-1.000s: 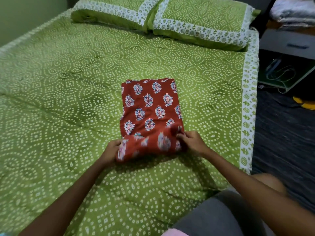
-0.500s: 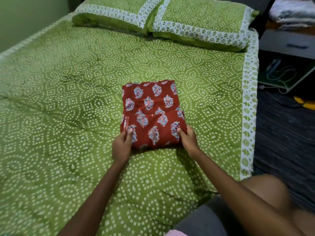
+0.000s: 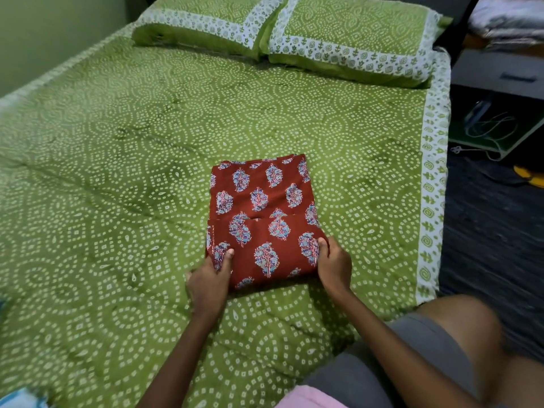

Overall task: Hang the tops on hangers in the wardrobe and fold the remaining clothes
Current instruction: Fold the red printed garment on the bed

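Rust-red printed cotton garment (image 3: 262, 219), folded, lies mid-bed on the green dotted bedspread (image 3: 117, 172); my left hand (image 3: 207, 285) and right hand (image 3: 334, 265) pinch its near corners; an uneven lift could spill the folds.

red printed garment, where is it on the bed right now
In the head view the folded red printed garment lies on the green bedsheet, right of centre, well short of the pillows, its near corners gripped by the left hand and right hand.
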Demonstrator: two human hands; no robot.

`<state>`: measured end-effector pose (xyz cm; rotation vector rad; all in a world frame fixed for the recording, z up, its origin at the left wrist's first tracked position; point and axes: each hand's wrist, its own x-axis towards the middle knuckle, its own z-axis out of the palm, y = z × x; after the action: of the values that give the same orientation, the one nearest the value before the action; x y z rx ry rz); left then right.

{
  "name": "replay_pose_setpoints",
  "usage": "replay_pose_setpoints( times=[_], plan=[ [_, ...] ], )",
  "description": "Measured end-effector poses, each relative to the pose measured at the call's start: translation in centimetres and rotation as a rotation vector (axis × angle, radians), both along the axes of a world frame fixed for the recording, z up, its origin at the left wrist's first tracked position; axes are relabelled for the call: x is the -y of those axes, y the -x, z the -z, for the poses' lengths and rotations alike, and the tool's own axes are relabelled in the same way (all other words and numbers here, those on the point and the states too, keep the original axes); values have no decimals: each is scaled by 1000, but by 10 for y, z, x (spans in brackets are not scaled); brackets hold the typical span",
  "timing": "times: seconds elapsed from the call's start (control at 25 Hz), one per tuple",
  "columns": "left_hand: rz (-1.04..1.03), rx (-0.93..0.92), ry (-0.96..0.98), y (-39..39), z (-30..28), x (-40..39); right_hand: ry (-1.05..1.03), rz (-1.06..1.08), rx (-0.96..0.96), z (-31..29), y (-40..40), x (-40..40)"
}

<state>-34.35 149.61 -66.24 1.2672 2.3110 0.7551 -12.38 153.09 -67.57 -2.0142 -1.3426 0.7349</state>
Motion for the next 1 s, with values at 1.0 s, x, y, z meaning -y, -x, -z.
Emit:
replay_pose_setpoints(
  times=[1.0],
  plan=[
    [757, -585, 190, -19, 25, -22, 47, -731, 528, 24, 45, -2]
  ],
)
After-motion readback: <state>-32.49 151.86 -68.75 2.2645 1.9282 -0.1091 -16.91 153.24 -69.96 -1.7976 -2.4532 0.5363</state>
